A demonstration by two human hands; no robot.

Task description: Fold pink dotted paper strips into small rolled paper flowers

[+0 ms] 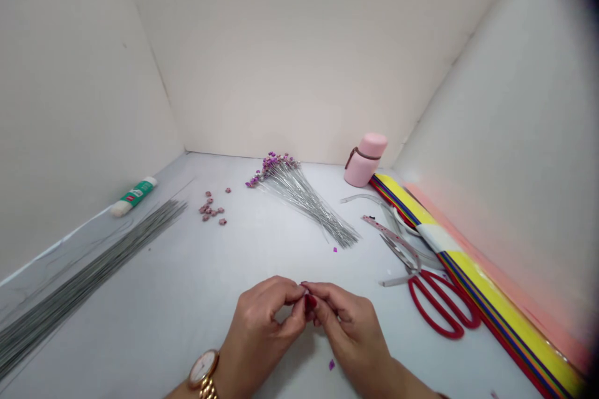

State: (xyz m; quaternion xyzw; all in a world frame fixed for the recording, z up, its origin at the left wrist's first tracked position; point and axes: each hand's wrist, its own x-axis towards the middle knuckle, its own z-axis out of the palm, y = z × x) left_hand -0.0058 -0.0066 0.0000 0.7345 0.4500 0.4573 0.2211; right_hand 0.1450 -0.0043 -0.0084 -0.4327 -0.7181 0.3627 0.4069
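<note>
My left hand, wearing a gold wristwatch, and my right hand meet low in the middle of the white surface. Their fingertips pinch something tiny, mostly hidden between them. A small purple scrap lies just below my right hand. Farther ahead, a bundle of silver wires ends in small purple flowers. Loose pink-mauve paper flowers lie to its left. Red-handled scissors rest to the right of my right hand.
A long bundle of grey wire and a green-labelled glue stick lie along the left wall. A pink bottle stands at the back. Striped yellow, blue and red strips run along the right wall, with clear plastic pieces nearby.
</note>
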